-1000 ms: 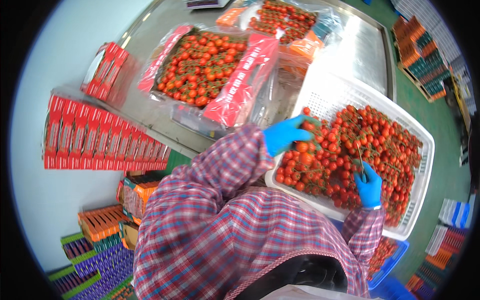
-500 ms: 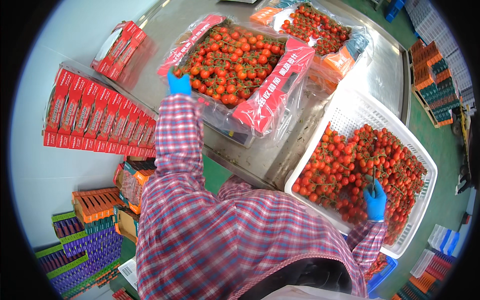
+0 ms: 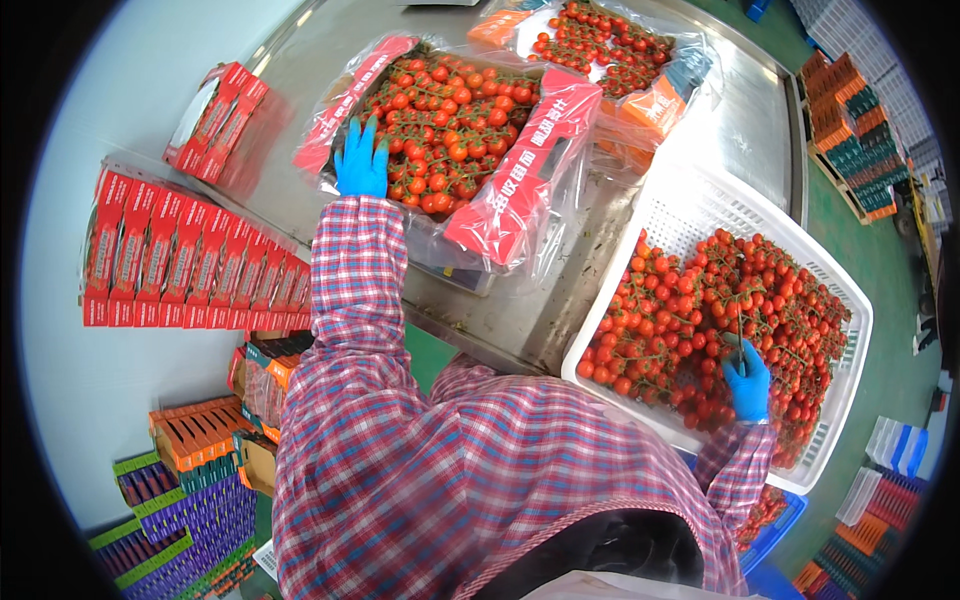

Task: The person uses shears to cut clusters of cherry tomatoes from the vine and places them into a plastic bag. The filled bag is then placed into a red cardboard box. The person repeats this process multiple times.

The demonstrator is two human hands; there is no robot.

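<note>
Left hand (image 3: 362,162): gloved in blue, fingers spread and unclosed at the left edge of the red carton (image 3: 525,170); I see nothing gripped, though the underside of the palm is hidden from me.
Carton tomatoes (image 3: 455,130): they lie just to the right of those spread fingers, filling the carton between its two red flaps.
Flaps: both slant the same way, from near left to far right; the left hand is by far the nearer one to them.
Right hand (image 3: 748,385): also in blue, well apart from the carton, closed around a slim metal tool (image 3: 741,345) that may be snips, too thin to make out.
Tool: its long axis points away from the wearer, over the loose heap.
White crate (image 3: 690,210): perforated, at the wearer's right, holding a broad heap of vine tomatoes (image 3: 790,310), with its far end bare.
Orange carton (image 3: 655,105): beyond the red one, with clear wrap and tomatoes (image 3: 605,50) inside.
Blue crate (image 3: 793,517): partly beneath the white one, tomatoes in it too.
Metal table (image 3: 480,330): bears both cartons.
</note>
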